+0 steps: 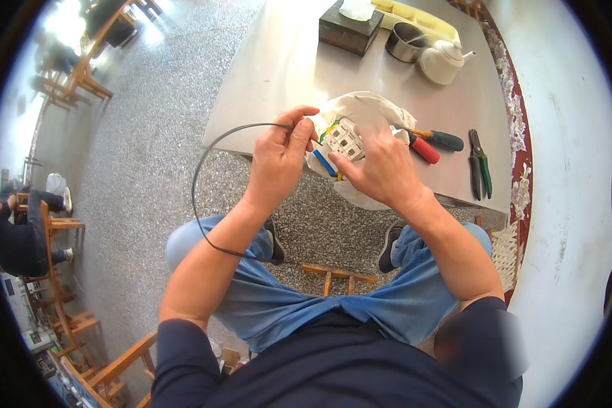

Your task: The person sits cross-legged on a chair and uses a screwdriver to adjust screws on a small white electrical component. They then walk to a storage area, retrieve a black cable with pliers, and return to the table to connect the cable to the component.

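Note:
Near the front edge of the table, my left hand [282,153] is closed, pinching a thin black cable [198,163] between thumb and fingers. The cable loops out to the left and back under my left forearm. A white socket block [345,141], with blue and green-yellow wires about it, lies in a crumpled white bag or cloth [367,103]. My right hand [384,163] is at the block's right side, its thumb stretched along the lower edge. Motion smears its fingers, so their grip is unclear. Beside it lie a red-handled tool [425,150] and an orange-and-black-handled tool [445,141].
Green-handled cutters [481,166] lie at the table's right. Farther back stand a dark tissue box [347,30], a metal pot [404,44], a white kettle [443,62] and a yellow tray [428,20]. A wall [564,204] runs along the right. A seated person [24,234] is far left.

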{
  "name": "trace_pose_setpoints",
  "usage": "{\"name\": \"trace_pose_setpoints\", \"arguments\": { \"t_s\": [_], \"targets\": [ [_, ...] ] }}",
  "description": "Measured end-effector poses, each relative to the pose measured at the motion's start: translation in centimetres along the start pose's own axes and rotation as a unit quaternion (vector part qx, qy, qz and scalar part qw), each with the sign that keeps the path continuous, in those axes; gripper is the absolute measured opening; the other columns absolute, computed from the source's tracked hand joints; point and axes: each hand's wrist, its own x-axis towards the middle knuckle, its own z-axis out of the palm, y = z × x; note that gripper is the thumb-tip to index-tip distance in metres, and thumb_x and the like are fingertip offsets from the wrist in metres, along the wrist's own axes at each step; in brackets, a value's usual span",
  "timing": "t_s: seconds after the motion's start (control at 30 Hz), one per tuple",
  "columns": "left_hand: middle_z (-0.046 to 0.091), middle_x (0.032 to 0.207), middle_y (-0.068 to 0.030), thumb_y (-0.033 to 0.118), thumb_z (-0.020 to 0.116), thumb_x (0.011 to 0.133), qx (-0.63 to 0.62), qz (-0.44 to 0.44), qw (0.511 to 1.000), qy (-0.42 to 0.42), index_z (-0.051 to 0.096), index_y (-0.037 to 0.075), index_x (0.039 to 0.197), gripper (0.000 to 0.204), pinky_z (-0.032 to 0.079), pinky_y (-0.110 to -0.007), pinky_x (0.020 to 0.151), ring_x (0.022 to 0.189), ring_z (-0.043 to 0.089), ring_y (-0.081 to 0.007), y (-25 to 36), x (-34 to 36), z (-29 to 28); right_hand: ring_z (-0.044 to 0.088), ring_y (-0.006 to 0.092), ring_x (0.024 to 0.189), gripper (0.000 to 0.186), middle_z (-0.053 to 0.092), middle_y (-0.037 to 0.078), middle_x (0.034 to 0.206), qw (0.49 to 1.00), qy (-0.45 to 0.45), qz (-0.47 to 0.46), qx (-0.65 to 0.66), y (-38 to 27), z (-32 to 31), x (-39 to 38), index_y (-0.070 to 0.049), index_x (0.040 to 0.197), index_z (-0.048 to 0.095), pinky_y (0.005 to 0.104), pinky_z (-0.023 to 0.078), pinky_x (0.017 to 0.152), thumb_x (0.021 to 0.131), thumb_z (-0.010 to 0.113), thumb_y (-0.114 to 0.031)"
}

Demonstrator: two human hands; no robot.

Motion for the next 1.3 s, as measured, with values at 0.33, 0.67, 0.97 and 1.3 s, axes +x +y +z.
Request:
{"name": "trace_pose_setpoints", "arguments": {
  "t_s": [0.33, 0.67, 0.97, 1.3],
  "targets": [
    [0.064, 0.085, -0.0003, 0.018, 0.053, 0.107, 0.047, -0.077, 0.996, -0.022, 0.069, 0.001, 0.115, 0.025, 0.048, -0.022, 0.066, 0.074, 0.056, -0.0066, -2.3, -1.0, 0.2, 0.067, 0.0387, 0.085, 0.049, 0.057, 0.02, 0.105, 0.999, -0.025, -0.022, 0.021, -0.3, 0.3, -1.2, 0.002, 0.11, 0.057, 0.0443, 0.057, 0.07, 0.083, 0.079, -0.033],
    [0.065, 0.084, -0.0015, 0.018, 0.054, 0.107, 0.04, -0.082, 0.995, -0.027, 0.07, 0.0, 0.11, 0.025, 0.048, -0.023, 0.064, 0.071, 0.056, -0.0067, -2.5, -1.0, -0.2, 0.066, 0.0354, 0.09, 0.044, 0.06, 0.017, 0.105, 0.999, -0.005, -0.03, 0.022, -0.4, -0.1, -1.3, 0.001, 0.11, 0.06, 0.0429, 0.057, 0.073, 0.083, 0.077, -0.029],
    [0.067, 0.081, -0.0025, 0.02, 0.054, 0.106, 0.056, -0.06, 0.996, -0.031, 0.069, -0.002, 0.108, 0.027, 0.049, -0.024, 0.063, 0.069, 0.057, -0.007, -1.7, 0.1, -0.2, 0.069, 0.0418, 0.091, 0.045, 0.069, 0.028, 0.107, 0.989, 0.026, 0.04, 0.139, 4.2, -0.7, 0.4, 0.008, 0.124, 0.06, 0.0439, 0.054, 0.086, 0.093, 0.064, -0.024],
    [0.066, 0.083, -0.002, 0.018, 0.053, 0.107, 0.034, -0.052, 0.998, -0.017, 0.068, -0.003, 0.112, 0.027, 0.047, -0.022, 0.064, 0.07, 0.055, -0.0066, -0.4, 1.0, 0.1, 0.068, 0.0333, 0.093, 0.05, 0.063, 0.023, 0.125, 0.991, -0.016, 0.044, 0.127, 4.5, -1.6, 0.7, 0.007, 0.126, 0.061, 0.0404, 0.053, 0.087, 0.09, 0.074, -0.025]
  ]
}}
